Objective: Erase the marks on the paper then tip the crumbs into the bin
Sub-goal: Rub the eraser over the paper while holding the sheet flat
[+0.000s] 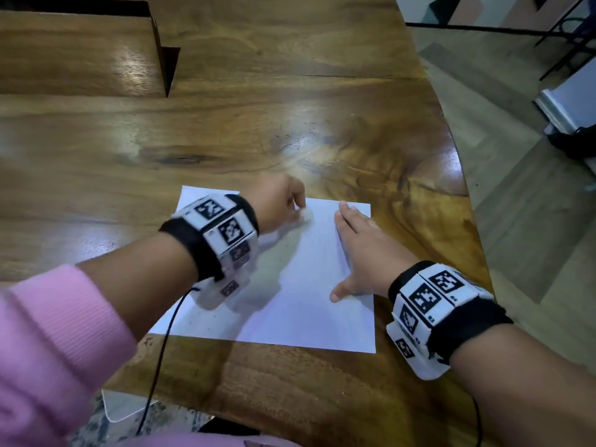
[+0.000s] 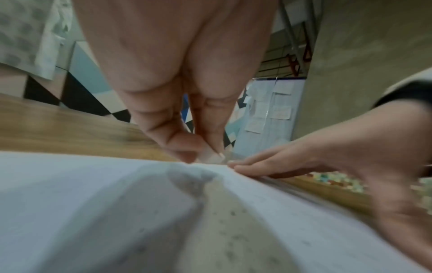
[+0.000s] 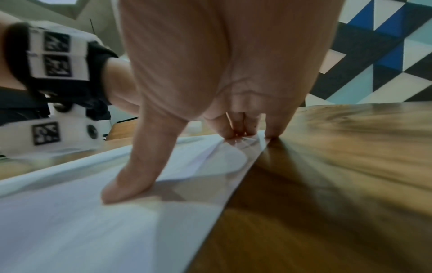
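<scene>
- While the left hand (image 1: 280, 201) pinched a small white eraser (image 2: 211, 156) between curled fingertips, it pressed it against the paper (image 1: 300, 285) at the sheet's 12 o'clock edge.
- Right hand (image 1: 361, 250) lay flat, fingers straight, at the sheet's 3 o'clock side.
- Dark crumbs (image 2: 233, 227) speckled the paper.
- Paper rested on the wooden table (image 1: 258, 133).

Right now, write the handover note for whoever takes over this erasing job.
Left hand: pinches a small white eraser against the paper near its far edge.
Right hand: open, pressed flat on the paper's right side, holding it down.
Paper lies on the wooden table; grey crumbs are scattered on it.
Left: finish any remaining marks, then tip the crumbs into the bin, which is not in view.
</scene>
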A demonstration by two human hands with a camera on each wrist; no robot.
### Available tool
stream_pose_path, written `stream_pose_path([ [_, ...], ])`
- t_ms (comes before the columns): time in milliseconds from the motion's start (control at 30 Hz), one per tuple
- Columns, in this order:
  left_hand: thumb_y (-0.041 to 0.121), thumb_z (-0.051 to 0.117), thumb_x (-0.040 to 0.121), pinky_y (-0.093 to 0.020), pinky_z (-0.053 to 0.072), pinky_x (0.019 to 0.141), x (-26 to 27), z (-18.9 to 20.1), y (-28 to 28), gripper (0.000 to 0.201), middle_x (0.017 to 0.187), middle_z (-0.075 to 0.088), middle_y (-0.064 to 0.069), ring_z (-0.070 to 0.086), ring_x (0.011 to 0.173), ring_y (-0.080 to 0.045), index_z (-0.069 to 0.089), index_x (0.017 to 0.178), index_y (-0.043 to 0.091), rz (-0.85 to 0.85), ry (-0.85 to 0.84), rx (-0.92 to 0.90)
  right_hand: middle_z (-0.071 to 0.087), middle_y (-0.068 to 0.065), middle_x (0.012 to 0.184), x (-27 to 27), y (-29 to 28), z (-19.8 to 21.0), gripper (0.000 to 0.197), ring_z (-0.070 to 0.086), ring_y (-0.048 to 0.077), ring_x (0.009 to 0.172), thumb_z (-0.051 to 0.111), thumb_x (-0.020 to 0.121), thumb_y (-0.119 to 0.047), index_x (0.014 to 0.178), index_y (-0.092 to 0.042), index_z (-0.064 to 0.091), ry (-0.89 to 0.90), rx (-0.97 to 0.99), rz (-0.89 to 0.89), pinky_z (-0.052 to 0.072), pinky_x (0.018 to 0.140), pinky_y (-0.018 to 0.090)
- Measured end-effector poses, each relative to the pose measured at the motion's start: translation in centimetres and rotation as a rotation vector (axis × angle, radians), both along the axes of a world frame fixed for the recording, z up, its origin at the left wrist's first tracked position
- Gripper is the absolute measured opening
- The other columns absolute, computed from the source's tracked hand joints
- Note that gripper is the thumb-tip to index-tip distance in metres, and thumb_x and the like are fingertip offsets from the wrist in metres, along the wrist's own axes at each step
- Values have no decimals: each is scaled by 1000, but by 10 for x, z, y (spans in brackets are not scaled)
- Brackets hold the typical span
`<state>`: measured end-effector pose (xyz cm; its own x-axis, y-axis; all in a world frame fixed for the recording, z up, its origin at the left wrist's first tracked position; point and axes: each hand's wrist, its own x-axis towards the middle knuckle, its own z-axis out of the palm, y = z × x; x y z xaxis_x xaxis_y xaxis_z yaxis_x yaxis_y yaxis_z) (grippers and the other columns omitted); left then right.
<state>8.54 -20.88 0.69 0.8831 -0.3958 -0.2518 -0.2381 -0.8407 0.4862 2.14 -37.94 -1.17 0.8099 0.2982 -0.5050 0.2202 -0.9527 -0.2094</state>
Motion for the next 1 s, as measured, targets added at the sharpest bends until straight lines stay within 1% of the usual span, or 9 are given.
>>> stream_pose_path([
  [100,13,63,78,-24,30,59,9,-8,-16,17,89,66,-11,58,86,-28,65,92,5,26,-64,31,-21,1,157,-2,1,3,136,-12,16,146,80,60,-55,149,-8,-11,-1,1,-4,0,115,25],
  [167,11,62,78,-24,32,61,2,-13,-16,13,90,65,-13,54,81,-25,65,89,5,11,-49,3,-21,1,157,-2,1,4,136,-12,16,146,80,60,-56,149,-8,-11,-6,2,-5,0,115,24],
  [300,5,61,77,-9,32,52,-8,-11,-7,11,81,64,-6,52,73,-19,67,84,9,-178,115,29,-19,2,158,-2,1,5,136,-12,17,146,80,60,-57,149,-8,-10,-10,2,-4,0,115,25],
  [367,6,61,77,-22,36,59,2,-10,-13,13,87,68,-11,56,78,-23,67,88,7,-131,26,34,-19,3,158,-2,2,6,135,-11,18,146,79,60,-58,149,-8,-10,-15,-7,8,1,115,26],
  [467,6,60,77,-25,30,64,13,-9,-24,13,86,64,-12,57,87,-29,64,89,3,-28,-118,24,-19,3,158,-2,2,8,135,-12,18,146,78,61,-58,149,-8,-11,-12,-17,15,2,115,26],
  [633,9,62,77,-18,29,52,-5,-9,-16,7,78,54,-1,48,74,-18,65,84,7,-290,96,61,-20,3,157,-2,1,7,135,-13,17,146,78,61,-59,149,-9,-12,-11,-9,17,2,115,26],
  [800,11,61,79,-21,25,62,8,-5,-26,14,86,58,-8,46,78,-20,63,92,5,-151,-65,55,-20,1,157,-3,1,5,136,-13,17,146,79,59,-59,150,-13,-12,-9,1,7,4,116,27],
  [900,9,60,80,-25,32,69,4,-12,-31,16,91,55,-12,54,91,-29,62,95,4,-53,-67,40,-21,0,157,-3,1,4,137,-12,17,146,80,57,-59,150,-15,-11,-11,12,-3,5,116,28],
  [1000,8,59,79,-25,32,60,-12,-13,-23,7,81,52,-7,53,82,-28,62,83,4,-114,-15,-11,-21,-1,157,-3,1,4,136,-12,16,146,80,57,-58,150,-15,-10,-5,21,-7,5,116,27],
])
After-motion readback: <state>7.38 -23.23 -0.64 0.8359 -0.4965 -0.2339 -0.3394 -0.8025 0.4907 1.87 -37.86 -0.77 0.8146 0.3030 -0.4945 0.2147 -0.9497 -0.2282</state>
